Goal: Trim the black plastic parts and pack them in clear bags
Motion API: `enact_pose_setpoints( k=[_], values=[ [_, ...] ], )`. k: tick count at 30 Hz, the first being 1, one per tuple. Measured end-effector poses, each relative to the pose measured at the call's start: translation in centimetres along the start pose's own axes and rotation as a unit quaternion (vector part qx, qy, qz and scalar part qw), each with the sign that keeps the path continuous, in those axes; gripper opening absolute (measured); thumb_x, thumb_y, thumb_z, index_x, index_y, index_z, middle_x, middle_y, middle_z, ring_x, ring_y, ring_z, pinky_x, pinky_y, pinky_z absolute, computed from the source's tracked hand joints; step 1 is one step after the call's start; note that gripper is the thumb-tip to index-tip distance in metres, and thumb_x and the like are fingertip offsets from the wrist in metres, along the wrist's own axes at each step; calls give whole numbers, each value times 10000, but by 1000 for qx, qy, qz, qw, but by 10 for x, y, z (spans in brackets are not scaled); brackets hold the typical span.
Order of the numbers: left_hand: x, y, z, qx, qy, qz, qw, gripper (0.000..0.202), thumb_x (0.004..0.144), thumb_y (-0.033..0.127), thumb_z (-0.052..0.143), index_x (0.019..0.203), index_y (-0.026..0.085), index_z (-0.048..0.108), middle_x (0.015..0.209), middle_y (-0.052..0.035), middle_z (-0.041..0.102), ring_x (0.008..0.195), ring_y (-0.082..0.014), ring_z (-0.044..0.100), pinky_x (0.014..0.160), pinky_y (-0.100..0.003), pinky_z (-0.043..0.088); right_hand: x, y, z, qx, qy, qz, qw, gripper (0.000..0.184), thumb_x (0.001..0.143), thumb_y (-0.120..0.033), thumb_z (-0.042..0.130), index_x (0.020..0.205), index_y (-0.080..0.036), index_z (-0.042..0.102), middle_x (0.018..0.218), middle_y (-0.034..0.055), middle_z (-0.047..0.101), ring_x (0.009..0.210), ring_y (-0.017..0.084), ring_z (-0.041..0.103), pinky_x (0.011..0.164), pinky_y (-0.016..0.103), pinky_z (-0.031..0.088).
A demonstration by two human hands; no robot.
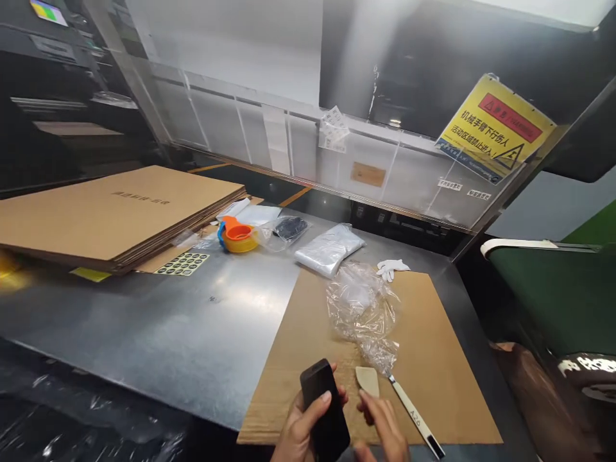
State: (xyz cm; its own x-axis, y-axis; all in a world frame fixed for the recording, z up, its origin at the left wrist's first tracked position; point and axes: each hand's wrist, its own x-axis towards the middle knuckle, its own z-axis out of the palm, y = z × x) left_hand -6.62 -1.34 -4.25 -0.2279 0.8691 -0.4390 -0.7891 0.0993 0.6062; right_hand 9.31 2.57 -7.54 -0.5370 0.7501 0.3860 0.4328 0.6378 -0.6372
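My left hand [303, 427] grips a black flat device like a phone [325, 407], thumb across its front, low over a brown cardboard sheet [433, 359]. My right hand [382, 427] is beside it with fingers extended, its fingertip touching a small beige scraper-like piece [368, 380] lying on the cardboard. A crumpled clear plastic bag [363, 311] rests just beyond, and a white flat tool marked with letters [414, 414] lies to the right of my hands.
The metal table [183, 327] carries a stack of flat cardboard sheets [110, 212] at left, an orange and yellow tape dispenser [237, 236], a sticker sheet [183, 263], bagged items [330, 249] and a white glove [392, 267]. A yellow warning sign [498, 131] hangs on the clear guard panel.
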Motion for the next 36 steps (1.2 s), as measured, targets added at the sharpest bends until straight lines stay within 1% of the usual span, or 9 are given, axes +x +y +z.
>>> enact_pose_setpoints(
  k=[4, 9, 13, 16, 18, 22, 25, 28, 36],
  values=[
    [-11, 2, -21, 150, -63, 82, 983, 430, 641, 334, 674, 1033, 159, 656, 779, -62, 685, 770, -206, 578, 760, -330, 404, 17, 11, -10, -26, 10, 53, 998, 331, 871, -310, 497, 1190, -238, 549, 1047, 99, 626, 975, 257, 589, 823, 374, 489],
    [-19, 6, -32, 268, -122, 99, 950, 351, 639, 294, 639, 958, 152, 676, 753, -49, 664, 668, -175, 551, 645, -287, 415, 26, -22, -17, 99, -59, 104, 988, 260, 892, -318, 455, 1061, -227, 631, 930, 87, 637, 876, 215, 605, 751, 297, 494],
    [-24, 19, -27, 387, -209, 156, 884, 195, 679, 236, 584, 827, 149, 678, 720, -49, 648, 644, -169, 553, 626, -274, 402, 31, -56, -33, 184, -94, 179, 962, 243, 867, -391, 500, 959, -245, 671, 850, 62, 645, 802, 201, 597, 707, 284, 472],
    [-27, 25, -23, 455, -255, 200, 829, 202, 678, 161, 539, 829, 154, 673, 696, -50, 644, 643, -168, 560, 617, -266, 387, 38, -69, -45, 234, -166, 181, 941, 240, 858, -389, 510, 974, -241, 658, 873, 57, 627, 837, 196, 574, 737, 295, 445],
    [-28, 26, -23, 483, -268, 221, 804, 231, 665, 127, 519, 843, 161, 661, 668, -42, 629, 620, -161, 553, 595, -261, 370, 41, -74, -48, 260, -201, 186, 926, 231, 854, -385, 508, 943, -228, 653, 855, 45, 598, 812, 177, 551, 730, 291, 426],
    [-30, 28, -23, 521, -279, 242, 770, 209, 589, 94, 507, 755, 168, 612, 595, -21, 573, 570, -151, 516, 561, -258, 336, 42, -79, -45, 314, -212, 229, 897, 227, 825, -400, 540, 821, -193, 632, 801, 12, 537, 679, 112, 494, 633, 240, 397],
    [-32, 31, -20, 544, -283, 241, 752, 88, 560, 113, 492, 605, 183, 520, 509, 11, 462, 496, -126, 438, 510, -255, 283, 39, -83, -41, 384, -236, 286, 845, 280, 789, -449, 574, 781, -169, 595, 743, -11, 498, 513, 52, 418, 453, 185, 326],
    [-34, 35, -17, 553, -291, 238, 743, 64, 591, 136, 479, 574, 193, 456, 502, 19, 427, 484, -116, 411, 504, -253, 275, 37, -86, -39, 424, -255, 339, 800, 322, 754, -482, 597, 793, -164, 566, 613, -55, 443, 392, 22, 329, 342, 159, 221],
    [-38, 34, -18, 589, -318, 241, 703, 105, 556, 126, 483, 565, 201, 410, 505, 24, 419, 481, -112, 399, 496, -255, 261, 28, -84, -31, 442, -247, 394, 766, 196, 664, -338, 619, 673, -167, 522, 506, -103, 391, 300, -1, 268, 271, 129, 196]
  ],
)
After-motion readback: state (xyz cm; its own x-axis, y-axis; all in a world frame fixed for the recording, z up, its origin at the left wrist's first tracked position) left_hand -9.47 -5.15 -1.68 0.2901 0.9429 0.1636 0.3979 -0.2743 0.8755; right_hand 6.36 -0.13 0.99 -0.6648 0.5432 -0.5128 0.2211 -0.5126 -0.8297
